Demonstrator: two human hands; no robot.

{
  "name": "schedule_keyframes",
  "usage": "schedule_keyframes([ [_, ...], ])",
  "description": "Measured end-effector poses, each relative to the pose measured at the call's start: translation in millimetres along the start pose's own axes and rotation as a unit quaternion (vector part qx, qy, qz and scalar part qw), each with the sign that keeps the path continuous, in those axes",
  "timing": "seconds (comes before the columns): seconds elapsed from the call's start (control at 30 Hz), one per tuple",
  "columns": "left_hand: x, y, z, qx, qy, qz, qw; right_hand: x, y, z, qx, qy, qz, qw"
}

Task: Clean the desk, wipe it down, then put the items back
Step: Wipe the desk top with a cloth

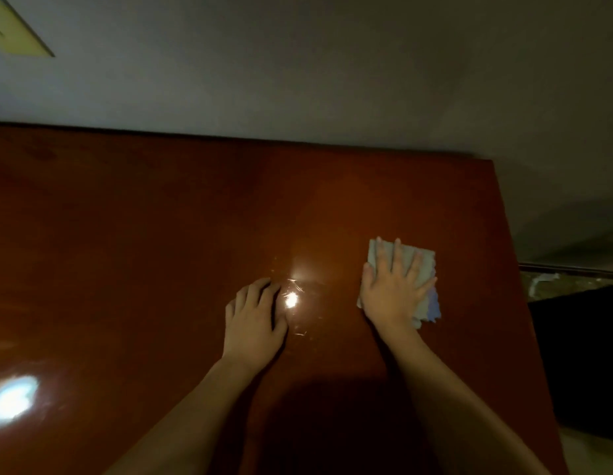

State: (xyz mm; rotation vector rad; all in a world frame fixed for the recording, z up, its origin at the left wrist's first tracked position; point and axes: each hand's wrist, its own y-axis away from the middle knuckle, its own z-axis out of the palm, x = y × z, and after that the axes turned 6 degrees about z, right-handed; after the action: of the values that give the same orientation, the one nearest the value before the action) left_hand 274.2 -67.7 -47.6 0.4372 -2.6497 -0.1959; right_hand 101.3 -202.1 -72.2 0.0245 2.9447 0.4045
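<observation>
The right hand is lying flat with its fingers spread on a folded grey cloth, which is resting on the reddish-brown tabletop near its right edge. The left hand is resting palm down on the bare tabletop, fingers relaxed and holding nothing, just beside a bright light reflection.

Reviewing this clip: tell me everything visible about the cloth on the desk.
The cloth is a small, pale grey-green rag, folded roughly square, with ragged edges and a bluish patch at its near right corner. It lies flat on the glossy reddish-brown desk, toward the right edge. The right hand presses on it, palm down, fingers straight and spread, covering most of it. The left hand rests apart from it.
</observation>
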Motion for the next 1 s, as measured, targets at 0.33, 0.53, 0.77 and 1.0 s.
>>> schedule_keyframes([
  [0.33, -38, 61, -3, -0.016, -0.035, 0.001, 0.999, -17, 154, 58, -0.041, 0.083, -0.34, 0.936],
  [0.53, -39, 93, -1, -0.028, -0.025, 0.009, 0.999, 94, 159, 42, -0.016, 0.121, -0.305, 0.944],
  [0.77, -46, 131, 8, -0.02, -0.046, 0.036, 0.998, 27, 130, 34, -0.004, 0.01, 0.023, 1.0],
  [1.0, -59, 161, 11, -0.031, -0.041, 0.038, 0.998, -40, 219, 75, -0.025, 0.06, -0.217, 0.974],
])
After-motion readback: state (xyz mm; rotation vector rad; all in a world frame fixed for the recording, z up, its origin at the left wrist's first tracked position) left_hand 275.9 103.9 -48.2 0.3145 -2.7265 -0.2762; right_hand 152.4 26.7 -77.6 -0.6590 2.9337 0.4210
